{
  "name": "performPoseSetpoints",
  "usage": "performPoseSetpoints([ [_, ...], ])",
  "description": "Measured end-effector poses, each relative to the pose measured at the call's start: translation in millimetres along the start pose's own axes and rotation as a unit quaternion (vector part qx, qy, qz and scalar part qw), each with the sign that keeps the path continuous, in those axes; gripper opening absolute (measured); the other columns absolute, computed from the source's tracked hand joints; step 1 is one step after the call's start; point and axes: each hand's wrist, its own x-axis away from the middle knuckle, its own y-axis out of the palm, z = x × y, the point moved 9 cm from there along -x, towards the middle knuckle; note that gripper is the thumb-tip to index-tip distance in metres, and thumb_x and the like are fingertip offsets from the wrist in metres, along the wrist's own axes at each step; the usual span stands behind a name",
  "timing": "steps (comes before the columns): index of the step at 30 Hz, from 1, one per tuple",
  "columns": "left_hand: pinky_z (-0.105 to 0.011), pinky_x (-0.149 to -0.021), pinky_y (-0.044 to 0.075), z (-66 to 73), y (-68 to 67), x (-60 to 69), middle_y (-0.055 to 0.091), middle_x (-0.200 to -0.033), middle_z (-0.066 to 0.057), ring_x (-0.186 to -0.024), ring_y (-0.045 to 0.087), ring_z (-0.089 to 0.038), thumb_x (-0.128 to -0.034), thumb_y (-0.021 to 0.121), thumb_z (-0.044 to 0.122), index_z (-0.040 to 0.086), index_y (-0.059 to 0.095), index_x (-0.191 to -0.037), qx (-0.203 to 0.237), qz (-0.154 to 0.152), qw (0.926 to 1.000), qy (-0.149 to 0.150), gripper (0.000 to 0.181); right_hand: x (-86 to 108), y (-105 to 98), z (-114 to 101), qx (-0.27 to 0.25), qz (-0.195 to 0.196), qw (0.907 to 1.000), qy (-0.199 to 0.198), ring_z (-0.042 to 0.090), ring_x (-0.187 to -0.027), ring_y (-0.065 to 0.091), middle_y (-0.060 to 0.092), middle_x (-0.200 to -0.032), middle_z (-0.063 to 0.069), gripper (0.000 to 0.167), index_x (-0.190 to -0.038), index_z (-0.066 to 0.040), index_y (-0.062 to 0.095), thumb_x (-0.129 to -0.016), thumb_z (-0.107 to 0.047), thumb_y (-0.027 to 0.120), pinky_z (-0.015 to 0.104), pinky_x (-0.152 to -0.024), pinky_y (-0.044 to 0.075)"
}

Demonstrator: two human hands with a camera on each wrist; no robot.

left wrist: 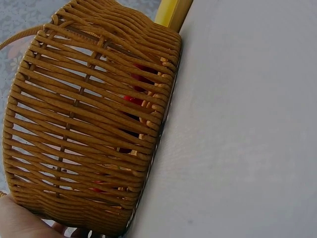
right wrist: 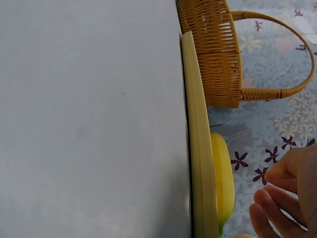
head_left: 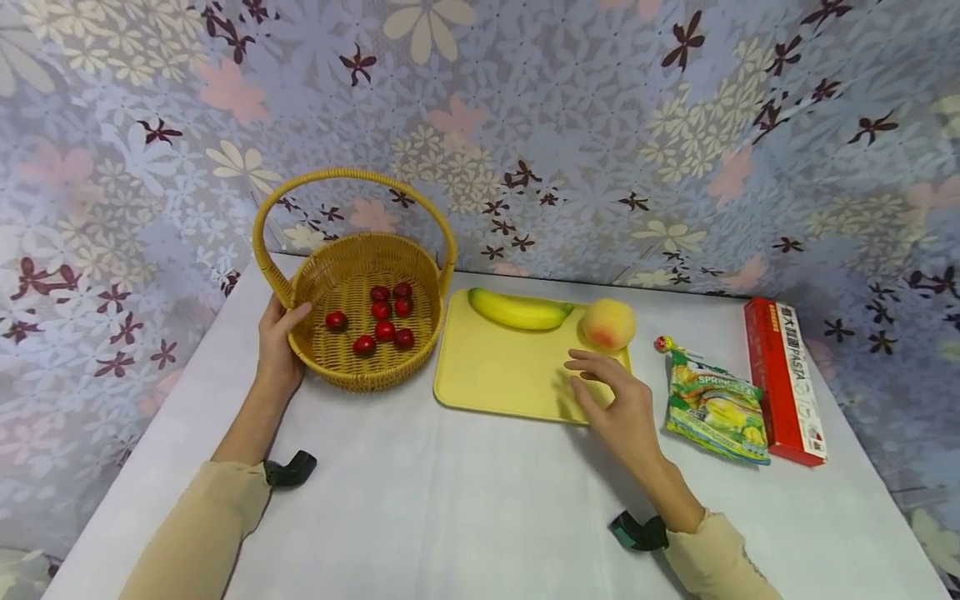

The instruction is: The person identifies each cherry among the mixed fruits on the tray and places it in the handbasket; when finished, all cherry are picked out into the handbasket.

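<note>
At the left of the table stands a woven wicker basket with a tall arched handle. Several dark red cherries lie on its bottom. My left hand grips the basket's left side, its thumb over the rim; in the left wrist view the basket wall hides most of the fingers. A yellow tray lies to the right, bearing a banana along its back edge and a peach at its back right corner. Over the tray's right side hovers my right hand, fingers loosely bent, holding nothing, just in front of the peach.
Right of the tray are a green and yellow SPRING packet, a small stick with a ladybird end, and a long red and white pasta box. A flower-patterned cloth rises behind the white table.
</note>
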Motion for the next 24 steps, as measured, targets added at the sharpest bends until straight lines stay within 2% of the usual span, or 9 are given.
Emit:
performPoseSetpoints([
  [6, -0.033, -0.125, 0.031, 4.5, -0.4, -3.3, 0.048, -0.15, -0.005, -0.144, 0.043, -0.022, -0.1035, 0.054, 0.007, 0.011, 0.046, -0.156, 0.004, 0.004, 1.0, 0.006, 0.053, -5.9, -6, -1, 0.032, 0.021, 0.9993, -0.002, 0.024, -0.113, 0.071, 0.074, -0.13, 0.008, 0.022, -0.116, -0.007, 0.078, -0.094, -0.005, 0.077, 0.019, -0.097, 0.053],
  [10, -0.033, -0.125, 0.031, 4.6, -0.7, -3.6, 0.049, -0.149, -0.005, -0.142, 0.043, -0.022, -0.1046, 0.052, 0.006, 0.011, 0.046, -0.156, 0.007, 0.003, 1.0, 0.004, 0.052, -8.2, -16, 0, 0.066, 0.062, 0.9959, -0.008, 0.029, -0.12, 0.066, 0.073, -0.132, 0.011, 0.025, -0.119, -0.005, 0.077, -0.093, -0.007, 0.078, 0.016, -0.105, 0.042],
  [13, -0.033, -0.124, 0.032, 4.6, -0.8, -3.1, 0.049, -0.149, -0.005, -0.142, 0.043, -0.022, -0.105, 0.052, 0.006, 0.011, 0.046, -0.155, 0.005, 0.002, 1.0, 0.001, 0.051, -7.9, -26, 3, 0.085, 0.103, 0.9909, -0.01, 0.035, -0.126, 0.061, 0.069, -0.137, 0.015, 0.033, -0.124, -0.003, 0.075, -0.092, -0.006, 0.079, 0.029, -0.111, 0.041],
  [16, -0.033, -0.125, 0.032, 5.0, -0.9, -2.5, 0.049, -0.15, -0.004, -0.144, 0.043, -0.022, -0.1049, 0.052, 0.005, 0.011, 0.046, -0.155, 0.006, 0.004, 1.0, 0.0, 0.051, -8.9, -36, 7, 0.098, 0.134, 0.9861, -0.006, 0.042, -0.133, 0.055, 0.062, -0.144, 0.02, 0.043, -0.133, 0.001, 0.069, -0.091, -0.006, 0.08, 0.05, -0.112, 0.041],
  [20, -0.034, -0.127, 0.029, 2.9, -0.5, -0.8, 0.047, -0.153, -0.005, -0.146, 0.041, -0.022, -0.1052, 0.052, 0.005, 0.011, 0.044, -0.157, 0.005, 0.004, 1.0, -0.005, 0.053, -9.0, -43, 16, 0.123, 0.136, 0.9828, 0.022, 0.048, -0.141, 0.046, 0.05, -0.155, 0.026, 0.057, -0.144, 0.003, 0.059, -0.092, -0.01, 0.079, 0.067, -0.11, 0.036],
  [24, -0.035, -0.128, 0.028, 0.6, 0.5, 1.6, 0.046, -0.154, -0.004, -0.147, 0.04, -0.021, -0.1056, 0.052, 0.007, 0.012, 0.041, -0.159, 0.001, 0.003, 0.9999, -0.012, 0.054, -8.3, -44, 26, 0.148, 0.116, 0.981, 0.047, 0.05, -0.146, 0.039, 0.042, -0.16, 0.029, 0.063, -0.149, 0.004, 0.052, -0.094, -0.015, 0.077, 0.069, -0.114, 0.031],
])
